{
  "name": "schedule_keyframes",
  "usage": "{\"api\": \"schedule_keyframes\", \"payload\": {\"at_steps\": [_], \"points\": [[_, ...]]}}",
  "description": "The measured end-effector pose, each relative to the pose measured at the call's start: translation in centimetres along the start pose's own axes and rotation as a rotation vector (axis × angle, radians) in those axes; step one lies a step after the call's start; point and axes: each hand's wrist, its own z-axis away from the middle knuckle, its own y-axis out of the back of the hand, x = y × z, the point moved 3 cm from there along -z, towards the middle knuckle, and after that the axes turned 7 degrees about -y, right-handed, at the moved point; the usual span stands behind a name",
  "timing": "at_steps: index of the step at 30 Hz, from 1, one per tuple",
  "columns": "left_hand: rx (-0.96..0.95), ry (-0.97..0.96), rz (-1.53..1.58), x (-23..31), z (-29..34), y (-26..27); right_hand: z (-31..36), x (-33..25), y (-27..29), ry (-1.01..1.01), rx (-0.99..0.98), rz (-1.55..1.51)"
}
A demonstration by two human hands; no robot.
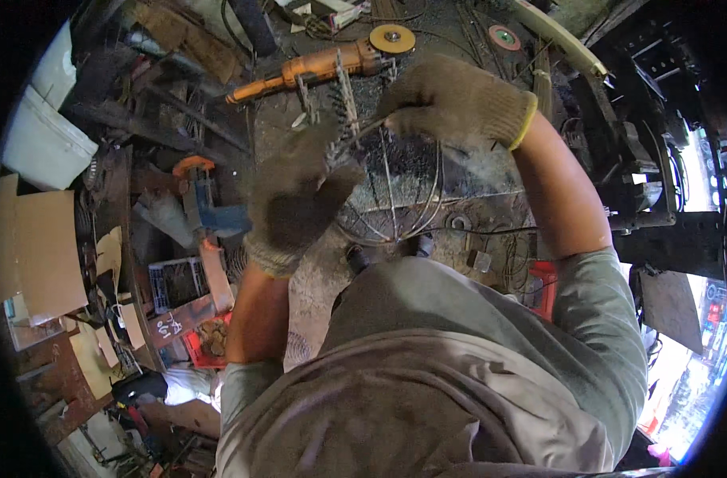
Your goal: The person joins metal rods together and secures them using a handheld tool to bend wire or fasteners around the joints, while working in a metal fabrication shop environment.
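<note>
Both my hands wear brown knitted gloves. My right hand [447,99], its cuff edged in yellow, is closed with fingertips pinching a thin metal rod [367,132]. The rod slants down to my left hand [296,195], which is closed around its lower end; motion blurs that glove and hides part of the grip. Beneath the hands hangs a round frame of bent metal wire [390,187] with thin spokes; whether the rod belongs to it I cannot tell. Just beyond stands a rack of upright metal pegs [343,95] on the dark work surface.
An orange angle grinder [320,68] with a yellow disc [392,38] lies behind the pegs. A pinkish disc [504,37] is at the far right. A blue vise [220,217] stands to the left, near a red crate [200,350]. Dark machinery [658,159] borders the right side.
</note>
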Motion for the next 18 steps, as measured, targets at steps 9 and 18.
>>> {"api": "schedule_keyframes", "payload": {"at_steps": [9, 18], "points": [[0.09, 0.278, 0.492, -8.7, 5.7, -5.1, 3.8, 7.0, -6.5, -0.076, 0.193, -0.316], [0.059, 0.069, 0.021, -8.6, 6.4, -7.1, 6.3, 9.5, -13.2, -0.361, 0.581, -0.232]]}}
